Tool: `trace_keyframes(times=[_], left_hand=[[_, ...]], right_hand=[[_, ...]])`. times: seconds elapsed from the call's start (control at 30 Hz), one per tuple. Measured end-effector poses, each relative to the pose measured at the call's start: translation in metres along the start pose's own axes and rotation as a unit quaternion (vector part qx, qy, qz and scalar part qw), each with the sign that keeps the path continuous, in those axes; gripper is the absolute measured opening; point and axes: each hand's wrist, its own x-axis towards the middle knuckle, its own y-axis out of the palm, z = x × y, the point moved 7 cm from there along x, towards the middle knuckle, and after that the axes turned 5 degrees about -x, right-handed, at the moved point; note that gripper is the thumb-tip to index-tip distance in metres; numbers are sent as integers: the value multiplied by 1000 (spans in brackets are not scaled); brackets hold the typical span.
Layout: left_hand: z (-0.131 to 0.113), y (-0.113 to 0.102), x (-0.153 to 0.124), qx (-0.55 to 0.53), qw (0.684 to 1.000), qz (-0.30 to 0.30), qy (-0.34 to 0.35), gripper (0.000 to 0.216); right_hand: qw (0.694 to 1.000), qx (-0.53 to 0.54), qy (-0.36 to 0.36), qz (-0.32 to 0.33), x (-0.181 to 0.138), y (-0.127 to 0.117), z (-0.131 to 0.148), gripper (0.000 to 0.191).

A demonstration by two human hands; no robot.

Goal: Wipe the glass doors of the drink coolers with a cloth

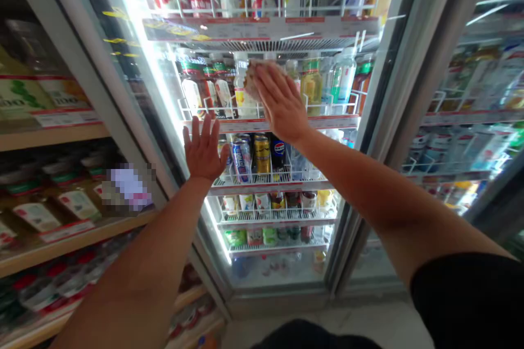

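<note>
My right hand [283,106] lies flat over a crumpled, pale cloth [250,83], pressing it to the glass door [282,279] of a lit drinks fridge. The cloth's brownish edge shows left of the fingers; the palm hides the rest. Lower and to the left, my left hand [203,151] is open, fingers spread, palm towards the same glass and apparently resting on it. Behind the pane stand bottles on wire-fronted shelves, plus a gold can [262,154] and a dark blue can [279,152] just below my right hand.
Wooden shelves [53,139] with bottles of drink run along the left side. A metal door frame [403,65] divides this fridge from another fridge door [454,147] at the right. Pale floor [393,313] shows at the bottom.
</note>
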Motion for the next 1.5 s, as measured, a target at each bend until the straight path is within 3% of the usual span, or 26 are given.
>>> trace_keyframes(times=[0.1, 0.17, 0.23, 0.3, 0.4, 0.47, 0.53, 0.6, 0.63, 0.73, 0.8, 0.83, 0.93, 1.0, 1.17, 1.23, 1.37, 1.43, 1.5], left_hand=[[1, 0, 1, -25, 1000, 6, -14, 69], [2, 1, 2, -37, 999, 10, -19, 70], [3, 1, 2, -38, 999, 7, -15, 71], [3, 0, 2, -37, 999, 3, -9, 71], [3, 0, 2, -39, 999, 0, -13, 70], [2, 0, 2, -42, 999, 5, -21, 70], [0, 0, 2, -46, 999, 9, -23, 71], [-2, -1, 2, -41, 999, 5, -22, 70], [-2, -2, 3, -37, 999, 2, -22, 69], [-4, -3, 3, -23, 999, -4, -25, 67], [-5, -4, 3, -20, 1000, -3, -22, 67], [-6, -4, 3, -19, 1000, -1, -21, 67], [-6, -4, 3, -17, 1000, -1, -20, 68], [-6, -4, 3, -18, 1000, -1, -24, 68], [-6, -4, 4, -39, 999, 5, -32, 69], [-6, -4, 5, -50, 998, 8, -38, 71], [1, 1, 5, -86, 995, 14, -53, 75], [4, 3, 5, -106, 993, 9, -49, 75], [4, 2, 5, -114, 993, -7, -31, 74]], right_hand=[[986, -1, -140, 92, -21, 13, 29, 61], [970, -7, -201, 135, -22, 12, 30, 61], [981, -19, -159, 114, -7, 1, 10, 63], [997, -26, -60, 49, 5, -13, -17, 66], [1000, -20, 22, 2, -7, -17, -34, 68], [998, -9, -39, 48, -26, -9, -24, 64], [982, 5, -149, 114, -43, -3, -12, 59], [972, 12, -193, 130, -48, -8, -16, 56], [979, 10, -172, 111, -45, -14, -26, 55], [1000, -9, -17, 0, -41, -36, -62, 55], [999, -16, 36, -27, -52, -38, -72, 55], [1000, -14, 23, -10, -58, -35, -70, 55], [990, 4, -114, 86, -76, -24, -57, 54], [985, -1, -141, 95, -78, -30, -65, 54], [994, -64, 70, -48, -86, -54, -109, 57], [996, -61, 62, -25, -105, -46, -101, 56], [993, -25, -38, 109, -131, -26, -86, 52], [996, -37, 13, 77, -128, -36, -101, 53], [992, -66, 105, -10, -123, -53, -116, 56]])
